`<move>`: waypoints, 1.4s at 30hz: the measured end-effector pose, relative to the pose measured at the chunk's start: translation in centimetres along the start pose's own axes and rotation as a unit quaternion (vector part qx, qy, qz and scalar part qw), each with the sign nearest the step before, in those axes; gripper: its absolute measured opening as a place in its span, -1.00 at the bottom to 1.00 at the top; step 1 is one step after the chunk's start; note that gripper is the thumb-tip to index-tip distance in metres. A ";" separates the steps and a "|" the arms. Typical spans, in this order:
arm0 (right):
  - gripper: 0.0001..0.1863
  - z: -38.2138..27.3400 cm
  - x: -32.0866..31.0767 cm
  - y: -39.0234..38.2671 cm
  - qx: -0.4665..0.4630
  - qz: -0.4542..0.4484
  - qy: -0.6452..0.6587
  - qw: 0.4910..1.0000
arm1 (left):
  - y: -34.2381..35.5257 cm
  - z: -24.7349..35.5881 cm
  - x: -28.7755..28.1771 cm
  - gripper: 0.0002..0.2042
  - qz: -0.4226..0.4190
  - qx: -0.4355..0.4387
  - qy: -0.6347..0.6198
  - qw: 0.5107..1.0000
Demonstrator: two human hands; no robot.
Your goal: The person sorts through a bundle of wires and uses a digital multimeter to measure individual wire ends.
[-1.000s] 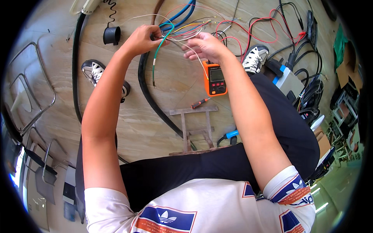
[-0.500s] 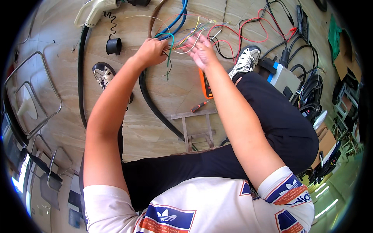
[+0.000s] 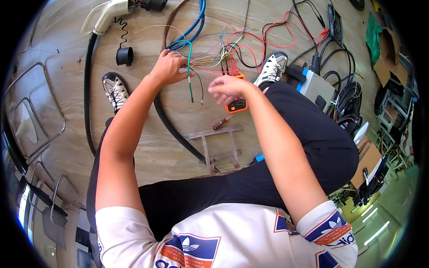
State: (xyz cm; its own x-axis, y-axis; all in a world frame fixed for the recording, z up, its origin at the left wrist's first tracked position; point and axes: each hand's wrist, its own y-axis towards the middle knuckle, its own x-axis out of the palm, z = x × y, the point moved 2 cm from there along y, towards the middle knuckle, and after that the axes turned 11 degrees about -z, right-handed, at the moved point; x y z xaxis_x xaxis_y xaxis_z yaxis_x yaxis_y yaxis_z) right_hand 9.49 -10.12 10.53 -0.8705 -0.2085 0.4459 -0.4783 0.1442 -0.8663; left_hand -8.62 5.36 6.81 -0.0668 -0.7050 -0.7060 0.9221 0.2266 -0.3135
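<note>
My left hand (image 3: pixel 167 67) is closed on a bundle of thin coloured wires (image 3: pixel 199 61), with a green wire (image 3: pixel 190 82) looping over and hanging down beside its fingers. My right hand (image 3: pixel 225 90) is lower and to the right, fingers loosely bent and slightly apart, slightly blurred, holding nothing visible. Behind it is an orange handheld meter (image 3: pixel 237 106) with a dark face, partly hidden. Below lies an orange-and-black screwdriver (image 3: pixel 221 123). Thick blue cables (image 3: pixel 199 24) and a brown one run up from the bundle.
A white connector (image 3: pixel 109 15) on black cable, a black cap (image 3: pixel 124 56), a wooden frame (image 3: pixel 215 131), tangled red and black leads (image 3: pixel 290 42), a grey box (image 3: pixel 315 89), cardboard (image 3: pixel 389 60) and metal chairs (image 3: pixel 40 67) surround my outstretched legs.
My left hand has moved down with the wires. My right hand has left the wire ends and dropped lower in front of the meter, its fingers more bent than before.
</note>
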 end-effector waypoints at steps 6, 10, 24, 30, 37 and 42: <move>-0.41 -4.9 -3.2 0.2 -0.197 0.309 -0.346 0.863 | -0.5 0.5 -0.9 -0.60 -0.111 -0.054 0.030 0.992; -0.29 -5.7 -0.7 3.1 -0.275 0.322 -0.496 0.758 | 0.1 1.5 -0.9 -0.63 -0.209 -0.007 0.080 0.975; -0.62 -8.5 -1.8 4.0 -0.276 0.277 -0.577 0.718 | -1.2 0.6 -2.5 -0.85 -0.285 0.008 0.159 0.945; -0.66 -9.4 -8.9 2.5 -0.298 0.255 -0.202 0.898 | -2.7 2.5 -2.1 -0.60 -0.296 0.022 0.161 0.941; -0.45 -8.4 -9.3 1.6 -0.326 0.152 0.179 0.916 | -2.2 5.6 -2.2 -0.61 -0.320 0.083 0.117 0.936; -0.44 -6.1 -8.0 1.8 -0.258 0.189 0.074 0.945 | -2.7 5.6 -5.3 -0.65 -0.233 0.079 0.042 0.968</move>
State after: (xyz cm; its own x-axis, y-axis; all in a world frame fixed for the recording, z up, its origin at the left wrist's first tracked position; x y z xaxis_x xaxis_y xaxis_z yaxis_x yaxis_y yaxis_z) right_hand 14.90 -2.27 6.74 -0.9790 0.0839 0.1858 -0.0897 0.6412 -0.7621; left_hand -8.67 4.76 14.97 -0.5134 -0.6481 -0.5625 0.8312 -0.2126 -0.5136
